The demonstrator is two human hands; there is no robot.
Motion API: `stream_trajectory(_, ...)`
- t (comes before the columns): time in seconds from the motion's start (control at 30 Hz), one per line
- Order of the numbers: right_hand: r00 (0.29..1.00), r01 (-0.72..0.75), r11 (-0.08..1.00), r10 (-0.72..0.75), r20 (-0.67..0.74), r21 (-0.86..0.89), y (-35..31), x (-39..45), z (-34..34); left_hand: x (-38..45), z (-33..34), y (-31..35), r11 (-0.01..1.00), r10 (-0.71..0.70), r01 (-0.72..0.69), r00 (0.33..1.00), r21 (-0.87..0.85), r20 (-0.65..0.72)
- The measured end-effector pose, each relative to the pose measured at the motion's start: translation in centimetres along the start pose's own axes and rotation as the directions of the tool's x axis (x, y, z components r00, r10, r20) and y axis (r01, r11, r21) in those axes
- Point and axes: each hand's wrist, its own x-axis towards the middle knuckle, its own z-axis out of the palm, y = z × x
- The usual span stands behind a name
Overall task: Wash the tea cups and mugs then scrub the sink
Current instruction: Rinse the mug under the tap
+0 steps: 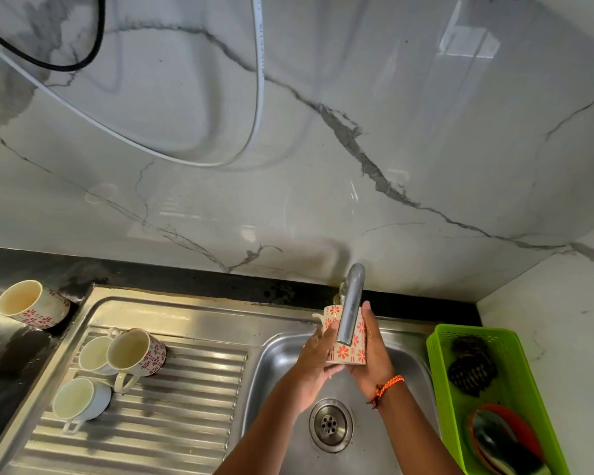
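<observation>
A cream mug with red flowers [347, 351] is held over the steel sink basin [278, 358], right under the chrome tap spout [351, 305]. My left hand [314, 361] cups its left side and base. My right hand [371, 351] wraps its right side, fingers reaching up past the rim. Three mugs lie on the ribbed drainboard [186, 399]: a flowered mug [136, 353], a white cup [95, 354] behind it and another white mug [79, 402] nearer me. One more flowered mug [31, 303] lies tipped on the black counter at the far left.
A green plastic basket [439, 354] stands right of the basin, holding dark scrubbers [472, 368] and an orange-rimmed dish [504, 437]. The drain [330, 425] sits low in the basin. A marble wall rises behind, with a white hose and black cable hanging.
</observation>
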Motion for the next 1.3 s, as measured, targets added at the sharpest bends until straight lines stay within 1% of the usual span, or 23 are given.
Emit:
stream_trajectory(0.07, 0.998, -0.044, 0.999, 0.044, 0.046, 0.007, 0.4, -0.2, -0.2, -0.5, -0.8, -0.5, 0.993, -0.045, 0.057, 0.993, -0.104, 0.111)
stream_trajectory(0.1, 0.998, -0.049, 0.999, 0.049, 0.030, -0.021, 0.4, -0.2, -0.2, -0.4, -1.0, -0.6, 0.988, -0.046, 0.065, 0.989, -0.139, 0.138)
stream_trajectory(0.2, 0.999, -0.036, 0.983, 0.032, -0.023, -0.178, 0.2, 0.2, -0.2, -0.7, -1.0, -0.5, 0.971, -0.046, 0.079, 0.988, -0.225, 0.149)
stream_trajectory(0.23, 0.998, -0.024, 0.970, 0.010, -0.061, -0.243, 0.1, 0.2, -0.2, -0.5, -1.2, -0.6, 0.964, -0.045, 0.082, 0.988, -0.252, 0.149)
stream_trajectory(0.3, 0.986, 0.034, 0.905, -0.098, -0.131, -0.423, -0.1, 0.8, -0.4, -0.2, -1.6, -0.8, 0.961, -0.045, 0.071, 0.994, -0.267, 0.103)
stream_trajectory(0.33, 0.970, 0.072, 0.862, -0.178, -0.166, -0.502, -0.1, 1.1, -0.5, -0.3, -1.5, -0.7, 0.968, -0.034, 0.051, 0.997, -0.245, 0.075)
stream_trajectory(0.4, 0.931, 0.132, 0.805, -0.301, -0.206, -0.578, 0.2, 1.8, -0.8, -0.4, -0.8, -0.2, 0.987, 0.022, -0.021, 1.000, -0.160, 0.004)
stream_trajectory(0.43, 0.922, 0.147, 0.792, -0.327, -0.208, -0.593, 0.4, 1.8, -0.7, -0.3, -0.2, 0.0, 0.994, 0.047, -0.052, 0.997, -0.100, -0.055)
stream_trajectory(0.47, 0.924, 0.154, 0.788, -0.329, -0.196, -0.596, 0.7, 1.9, -0.5, 0.0, 0.3, 0.0, 0.996, 0.071, -0.076, 0.990, -0.039, -0.120)
stream_trajectory(0.53, 0.951, 0.140, 0.835, -0.263, -0.163, -0.532, 1.0, 1.6, 0.1, 0.4, 1.3, 0.0, 0.992, 0.126, -0.115, 0.964, 0.061, -0.234)
stream_trajectory(0.57, 0.963, 0.121, 0.865, -0.221, -0.154, -0.487, 1.2, 1.5, 0.3, 0.5, 1.7, 0.0, 0.984, 0.162, -0.135, 0.950, 0.118, -0.266)
stream_trajectory(0.63, 0.973, 0.110, 0.888, -0.187, -0.132, -0.447, 1.4, 1.5, 0.3, 0.8, 2.1, -0.6, 0.960, 0.227, -0.171, 0.938, 0.220, -0.261)
stream_trajectory(0.7, 0.975, 0.084, 0.880, -0.169, -0.142, -0.468, 1.9, 2.1, 0.1, 0.5, 2.1, -1.2, 0.906, 0.307, -0.205, 0.921, 0.372, -0.240)
stream_trajectory(0.77, 0.967, 0.097, 0.826, -0.209, -0.143, -0.555, 2.5, 2.2, -0.1, 0.2, 1.9, -2.0, 0.839, 0.387, -0.243, 0.895, 0.487, -0.220)
stream_trajectory(0.8, 0.960, 0.121, 0.790, -0.247, -0.132, -0.601, 2.8, 2.3, -0.3, 0.1, 1.8, -2.2, 0.814, 0.402, -0.241, 0.890, 0.528, -0.215)
stream_trajectory(0.87, 0.943, 0.158, 0.746, -0.309, -0.126, -0.647, 2.6, 2.1, 0.0, -0.5, 1.9, -2.1, 0.798, 0.404, -0.237, 0.893, 0.554, -0.200)
stream_trajectory(0.93, 0.942, 0.144, 0.776, -0.298, -0.157, -0.614, 2.1, 2.2, 0.1, -1.3, 2.3, -1.6, 0.761, 0.420, -0.230, 0.887, 0.607, -0.190)
stream_trajectory(1.03, 0.967, 0.042, 0.880, -0.155, -0.203, -0.472, 1.8, 2.4, 0.4, -1.4, 2.2, -1.2, 0.660, 0.446, -0.154, 0.868, 0.735, -0.219)
stream_trajectory(1.07, 0.970, -0.002, 0.923, -0.092, -0.226, -0.385, 1.5, 2.3, 0.5, -1.4, 2.2, -0.9, 0.657, 0.440, -0.132, 0.867, 0.742, -0.235)
stream_trajectory(1.13, 0.971, -0.063, 0.968, 0.004, -0.238, -0.241, 0.9, 1.8, 0.6, -1.1, 2.3, -0.3, 0.693, 0.416, -0.142, 0.880, 0.707, -0.231)
stream_trajectory(1.17, 0.972, -0.072, 0.972, 0.019, -0.234, -0.223, 0.7, 1.5, 0.5, -0.9, 2.4, 0.0, 0.722, 0.398, -0.152, 0.889, 0.675, -0.226)
stream_trajectory(1.27, 0.973, -0.074, 0.962, 0.012, -0.230, -0.261, 0.5, 1.3, 0.2, 0.4, 2.1, -0.3, 0.811, 0.336, -0.133, 0.903, 0.570, -0.267)
stream_trajectory(1.3, 0.972, -0.073, 0.966, 0.014, -0.233, -0.247, 0.3, 1.1, 0.2, 1.0, 1.9, -0.3, 0.835, 0.311, -0.127, 0.912, 0.536, -0.268)
